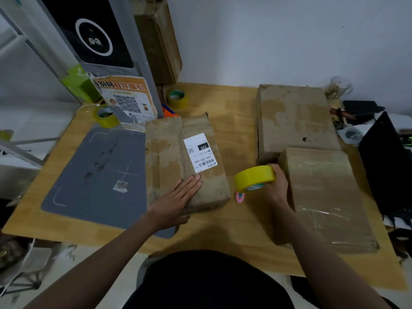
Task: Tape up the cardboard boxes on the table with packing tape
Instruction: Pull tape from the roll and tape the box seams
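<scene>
A worn cardboard box [174,161] with a white shipping label lies in the middle of the wooden table [236,112]. My left hand [178,197] rests flat on its near top, fingers straight. To the right, my right hand [277,186] grips a yellow roll of packing tape [254,178] held above the table. A second box [327,197], shiny with clear tape, lies at the near right beside that hand. A larger box [294,121] sits behind it at the far right.
A grey mat [98,170] covers the table's left part. Two more tape rolls [106,115] [177,99] stand at the back left near an orange QR-code sign [127,101]. A small pink object [239,197] lies under the held roll. Dark clutter fills the right edge.
</scene>
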`<state>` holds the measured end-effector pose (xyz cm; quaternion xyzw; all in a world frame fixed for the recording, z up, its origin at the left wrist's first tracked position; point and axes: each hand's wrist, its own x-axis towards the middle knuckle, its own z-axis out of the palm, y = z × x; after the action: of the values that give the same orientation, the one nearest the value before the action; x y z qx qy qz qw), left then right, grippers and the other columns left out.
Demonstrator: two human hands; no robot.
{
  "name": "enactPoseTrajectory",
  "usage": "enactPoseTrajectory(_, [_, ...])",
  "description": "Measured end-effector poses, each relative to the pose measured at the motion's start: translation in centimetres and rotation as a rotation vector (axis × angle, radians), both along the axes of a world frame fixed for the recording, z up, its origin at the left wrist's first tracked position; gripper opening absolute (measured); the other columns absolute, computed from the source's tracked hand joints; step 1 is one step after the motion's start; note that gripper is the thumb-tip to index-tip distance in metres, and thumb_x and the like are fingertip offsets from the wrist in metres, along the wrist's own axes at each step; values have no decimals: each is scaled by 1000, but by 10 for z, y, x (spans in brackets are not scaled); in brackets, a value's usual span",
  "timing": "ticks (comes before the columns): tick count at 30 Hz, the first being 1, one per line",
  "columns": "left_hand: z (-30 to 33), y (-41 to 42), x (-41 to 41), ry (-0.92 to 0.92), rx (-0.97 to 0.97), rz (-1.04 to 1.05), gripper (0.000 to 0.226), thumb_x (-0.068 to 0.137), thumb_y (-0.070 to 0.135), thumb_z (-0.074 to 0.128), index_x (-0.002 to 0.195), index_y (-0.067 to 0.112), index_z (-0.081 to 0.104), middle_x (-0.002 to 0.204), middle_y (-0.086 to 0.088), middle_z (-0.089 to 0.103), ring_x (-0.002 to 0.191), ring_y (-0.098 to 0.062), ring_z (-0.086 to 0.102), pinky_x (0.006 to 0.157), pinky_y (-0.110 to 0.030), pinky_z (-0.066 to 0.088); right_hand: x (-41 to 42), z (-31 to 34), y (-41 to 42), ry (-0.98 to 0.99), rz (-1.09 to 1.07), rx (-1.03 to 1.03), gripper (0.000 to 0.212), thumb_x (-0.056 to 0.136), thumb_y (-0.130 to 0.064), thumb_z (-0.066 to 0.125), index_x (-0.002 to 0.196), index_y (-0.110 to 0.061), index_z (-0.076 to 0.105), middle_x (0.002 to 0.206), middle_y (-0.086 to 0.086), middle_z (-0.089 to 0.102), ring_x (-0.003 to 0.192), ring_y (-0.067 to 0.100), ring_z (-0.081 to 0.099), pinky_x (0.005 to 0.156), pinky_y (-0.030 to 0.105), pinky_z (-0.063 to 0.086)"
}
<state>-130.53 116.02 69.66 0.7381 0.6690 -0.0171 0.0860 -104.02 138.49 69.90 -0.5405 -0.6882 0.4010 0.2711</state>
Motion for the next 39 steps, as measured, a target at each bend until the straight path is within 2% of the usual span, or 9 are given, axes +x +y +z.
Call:
enactPoseTrajectory(4, [9,9,12,-110,35,48,93,91,67,47,161,14,16,170,0,-4,156,-13,-8,127,-44,11,-7,-16,-10,51,-27,-108,47,73,-15,48,117,-4,60,103,8,65,97,25,60,77,34,44])
enactPoseTrajectory(8, [18,50,32,-199,187,52,51,98,55,49,120,10,58,164,-6,29,154,-21,14,126,-43,14,-17,-41,-18,117,-138,-226,42,85,12,52,124,1,60,117,16,64,110,31,60,78,22,45])
enactPoseTrajectory(10, [26,77,42,-205,177,44,58,95,58,54,126,9,56,161,-7,33,152,-24,21,125,-40,15,-24,-45,-21,174,-220,-296,47,88,16,46,129,-3,59,121,13,61,108,24,56,67,7,43])
enactPoseTrajectory(15, [35,131,58,-231,-62,46,90,87,70,56,153,12,33,163,-13,28,154,-21,16,123,-30,-7,-37,-47,-18,274,-342,-413,43,91,12,44,128,-8,56,118,7,58,104,20,54,69,22,43])
enactPoseTrajectory(19, [27,152,50,-99,-86,-86,76,90,74,44,131,11,55,127,-8,61,133,-23,44,126,-37,-3,-40,-51,-13,278,-332,-442,42,87,13,45,122,-9,56,117,9,58,105,21,54,80,28,42])
enactPoseTrajectory(25, [19,148,38,-55,28,-57,83,83,82,28,109,12,65,101,-1,65,111,-23,53,126,-41,12,-50,-57,-11,291,-191,-434,46,76,-4,43,117,-15,60,106,8,65,95,20,61,71,25,49])
enactPoseTrajectory(29, [17,149,34,-55,8,10,70,85,78,45,111,16,66,106,2,65,117,-22,50,126,-40,7,-55,-73,-12,82,-98,-403,52,74,-3,47,123,-13,59,110,12,64,104,32,59,82,39,51])
enactPoseTrajectory(33, [19,155,33,-41,-48,17,60,85,78,51,104,22,62,103,4,64,115,-20,49,121,-36,9,-51,-98,-16,-351,-50,-366,31,84,-15,64,112,-2,65,118,26,61,122,42,43,99,40,34])
enactPoseTrajectory(39, [25,176,23,-99,-195,2,52,84,73,59,93,22,63,86,8,62,94,-15,49,98,-35,25,-52,-105,-19,-432,-14,-399,36,84,-9,67,119,0,61,132,25,51,124,35,42,91,33,41])
